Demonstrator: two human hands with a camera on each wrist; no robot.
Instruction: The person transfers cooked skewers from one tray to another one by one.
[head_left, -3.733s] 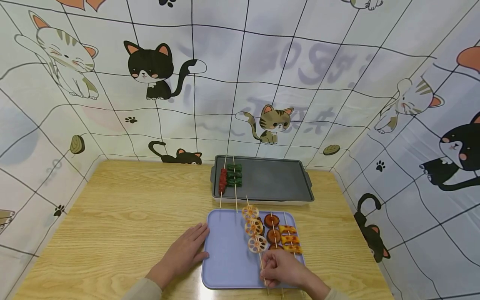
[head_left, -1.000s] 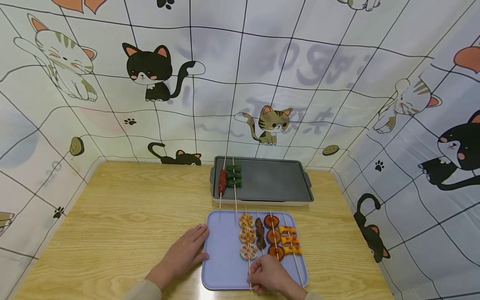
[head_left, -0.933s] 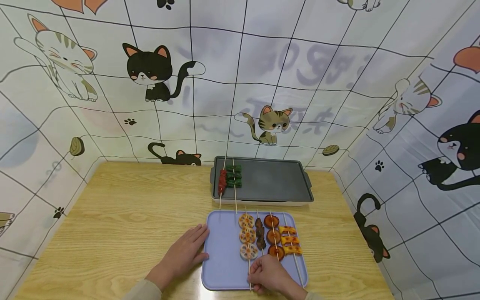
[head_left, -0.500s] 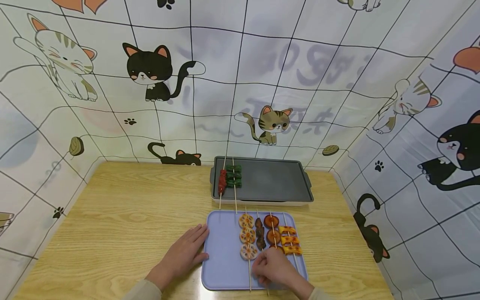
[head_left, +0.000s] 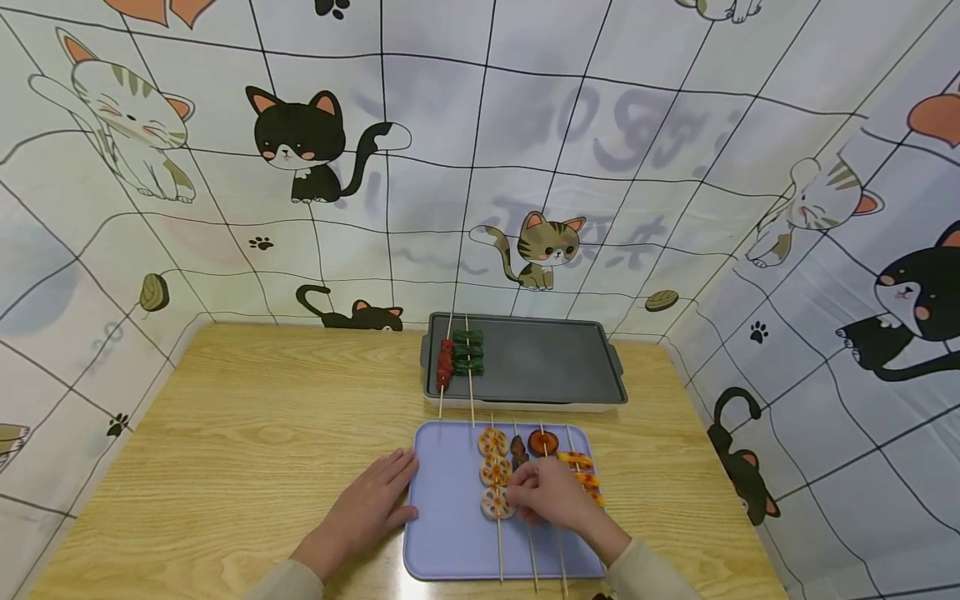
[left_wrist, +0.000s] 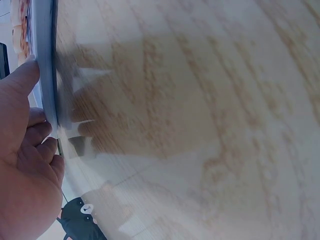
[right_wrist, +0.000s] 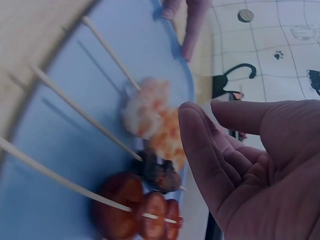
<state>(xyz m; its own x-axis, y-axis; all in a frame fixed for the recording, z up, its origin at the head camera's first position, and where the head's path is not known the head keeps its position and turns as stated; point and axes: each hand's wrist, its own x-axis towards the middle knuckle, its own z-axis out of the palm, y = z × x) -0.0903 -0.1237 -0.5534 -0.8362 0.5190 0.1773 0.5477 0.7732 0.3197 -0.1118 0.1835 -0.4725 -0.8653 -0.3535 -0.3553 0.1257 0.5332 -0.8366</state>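
Lavender, round-cornered tray point(head_left: 446, 508) holds 4 thin-sticked skewers point(head_left: 494, 472).

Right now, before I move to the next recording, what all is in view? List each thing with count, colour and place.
Table: 1, wood-toned, under everything
Griddle: 1, dark grey, behind the tray
Red skewer: 1, red, griddle's left end
Leaf skewer: 1, green, right of the red
Tray: 1, lilac, near side
Lotus skewer: 1, pale orange, tray middle
Meat skewer: 1, dark brown, next right
Round-slice skewer: 1, reddish-brown, next right
Banded skewer: 1, yellow, tray's right side
Backdrop: white, cat-printed, around the table
Sleeves: 2, beige, bottom edge
Left hand: 1, at tray's left edge
Right hand: 1, over the skewers
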